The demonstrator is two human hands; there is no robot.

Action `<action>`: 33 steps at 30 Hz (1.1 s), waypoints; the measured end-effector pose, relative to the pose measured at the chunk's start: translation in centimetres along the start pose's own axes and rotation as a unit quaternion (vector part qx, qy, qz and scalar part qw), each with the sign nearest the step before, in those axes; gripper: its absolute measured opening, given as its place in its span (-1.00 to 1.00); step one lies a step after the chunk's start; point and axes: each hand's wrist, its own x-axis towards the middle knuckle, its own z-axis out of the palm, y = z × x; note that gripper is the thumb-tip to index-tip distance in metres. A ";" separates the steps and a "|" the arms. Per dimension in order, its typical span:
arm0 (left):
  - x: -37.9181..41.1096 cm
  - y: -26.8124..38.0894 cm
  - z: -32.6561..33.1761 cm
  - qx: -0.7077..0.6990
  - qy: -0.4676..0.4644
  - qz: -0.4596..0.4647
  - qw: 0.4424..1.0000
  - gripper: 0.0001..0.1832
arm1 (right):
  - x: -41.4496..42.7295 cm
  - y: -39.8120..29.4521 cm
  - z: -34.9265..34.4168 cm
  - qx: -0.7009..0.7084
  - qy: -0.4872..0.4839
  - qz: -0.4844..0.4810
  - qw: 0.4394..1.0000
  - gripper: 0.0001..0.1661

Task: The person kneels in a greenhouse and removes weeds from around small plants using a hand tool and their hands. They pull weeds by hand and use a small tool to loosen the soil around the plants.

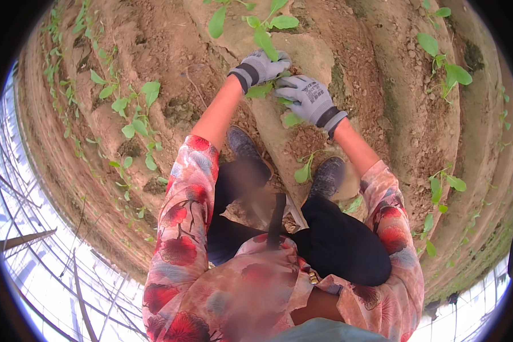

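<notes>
My left hand [263, 66], in a grey knit glove with a dark cuff, reaches down to the soil at the base of a leafy green seedling [260, 90]. Close beside it is my right hand [310, 97], gloved the same way and bearing printed marks, with its fingers bent over the seedling's leaves. The fingertips of both hands are partly hidden among leaves and soil, so their grip is unclear. Just beyond the left hand, another seedling [263, 25] hangs a long leaf over that glove. A small seedling [305, 171] grows between my shoes, nearer my body.
Rows of seedlings run along the soil ridges at left [139, 124] and right [449, 75]. My left shoe [243, 143] and right shoe [327, 175] flank the planted strip. A framed, bright covering [34, 256] curves along the lower left.
</notes>
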 end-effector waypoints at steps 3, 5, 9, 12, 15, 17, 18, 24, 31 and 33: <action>0.2 -2.0 0.3 -0.009 0.030 0.026 0.999 -0.67 | 0.3 0.4 -0.5 0.047 0.006 0.024 0.999 -0.61; 0.3 -3.6 0.4 -0.005 0.067 0.074 0.995 -0.66 | 0.7 0.6 -0.8 0.093 0.027 0.041 0.994 -0.63; -1.1 -3.6 -0.1 -0.016 0.111 0.041 0.993 -0.58 | 1.5 1.0 -2.3 0.240 0.037 0.146 0.959 -0.66; -2.0 -5.4 1.9 -0.013 0.190 -0.071 0.979 -0.41 | 2.1 2.0 -1.8 0.307 0.038 0.173 0.935 -0.65; -3.5 -5.8 3.1 0.092 0.171 -0.024 0.981 -0.33 | 2.2 2.2 -2.0 0.369 0.034 0.210 0.905 -0.65; -4.2 -4.4 3.5 0.143 0.176 0.037 0.973 -0.26 | 2.3 2.4 -2.0 0.393 0.030 0.214 0.894 -0.62; -4.4 -4.0 3.9 0.136 0.187 0.035 0.972 -0.25 | 2.4 2.6 -1.8 0.402 0.029 0.203 0.892 -0.60; -4.7 -1.6 6.3 0.168 0.268 -0.063 0.947 -0.15 | 1.7 2.5 -2.0 0.557 0.063 0.174 0.810 -0.41; -4.1 -2.1 7.3 0.210 0.286 -0.074 0.932 -0.21 | -1.3 4.8 -2.7 0.177 -0.041 0.304 0.935 -0.19; -3.9 -2.5 7.5 0.205 0.293 -0.073 0.931 -0.25 | -0.5 3.1 -2.3 0.033 -0.040 0.265 0.963 -0.27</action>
